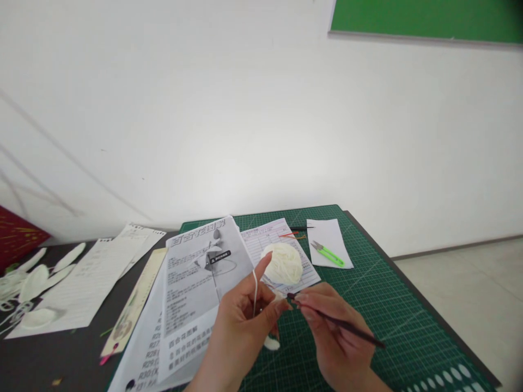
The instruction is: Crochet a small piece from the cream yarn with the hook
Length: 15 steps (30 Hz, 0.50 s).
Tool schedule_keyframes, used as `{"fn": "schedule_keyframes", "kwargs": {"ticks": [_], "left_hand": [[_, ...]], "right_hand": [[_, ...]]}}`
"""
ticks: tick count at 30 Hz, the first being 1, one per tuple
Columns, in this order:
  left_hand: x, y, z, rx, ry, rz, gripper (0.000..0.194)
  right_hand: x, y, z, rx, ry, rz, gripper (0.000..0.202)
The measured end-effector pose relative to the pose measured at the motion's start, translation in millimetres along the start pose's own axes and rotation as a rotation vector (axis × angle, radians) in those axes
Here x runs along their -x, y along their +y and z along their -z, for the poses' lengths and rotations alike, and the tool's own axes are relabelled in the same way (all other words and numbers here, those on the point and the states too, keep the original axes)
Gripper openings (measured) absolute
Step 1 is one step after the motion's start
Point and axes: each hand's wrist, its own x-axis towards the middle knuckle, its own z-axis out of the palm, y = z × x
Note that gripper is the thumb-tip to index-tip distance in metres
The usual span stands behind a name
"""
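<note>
White yarn [255,288] runs over the raised index finger of my left hand [249,316]. The thumb and other fingers of that hand pinch a small white yarn piece, mostly hidden; a white end [272,343] shows below them. My right hand [339,332] is closed on a dark crochet hook [351,328], its tip close to my left fingertips. Just beyond both hands lies a ball of cream yarn [284,263] on a lined sheet [308,267].
Printed pages [192,288] lie at left on the green cutting mat [404,321]. Green-handled snips [329,254] rest on white paper [341,239] at the back right. A ruler-like strip [134,299], handwritten sheets [93,277] and white crocheted pieces [35,283] are further left.
</note>
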Motion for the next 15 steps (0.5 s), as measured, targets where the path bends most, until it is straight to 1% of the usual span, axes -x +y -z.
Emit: {"fn": "schedule_keyframes", "kwargs": {"ticks": [2,4,6,7,9,10,12,13,15], "left_hand": [[0,-2,0.2,0.027,-0.007,0.000,0.074],[-1,-1,1.3,0.086,-0.020,0.010,0.075],[-1,2,3.2,0.156,-0.057,0.032,0.076],[-1,4,4.5,0.185,-0.080,0.048,0.076],[-1,8,7.4,0.217,-0.124,0.087,0.074],[-1,11,8.9,0.221,-0.143,0.109,0.074],[-1,14,11.6,0.210,-0.171,0.140,0.075],[-1,15,12.7,0.198,-0.180,0.148,0.076],[0,16,14.0,0.169,-0.186,0.150,0.079]], "right_hand": [[1,-3,3,0.168,-0.082,0.182,0.053],[1,-4,5,0.296,-0.130,0.301,0.064],[1,-2,7,0.329,-0.150,0.333,0.065],[1,-1,7,0.299,-0.147,0.311,0.062],[-1,3,5,0.146,-0.096,0.188,0.047],[-3,5,4,0.032,-0.057,0.095,0.035],[-7,8,-1,-0.254,0.020,-0.140,0.011],[-8,9,-3,-0.392,0.026,-0.259,0.006],[-11,10,-6,-0.569,0.049,-0.455,0.009]]}}
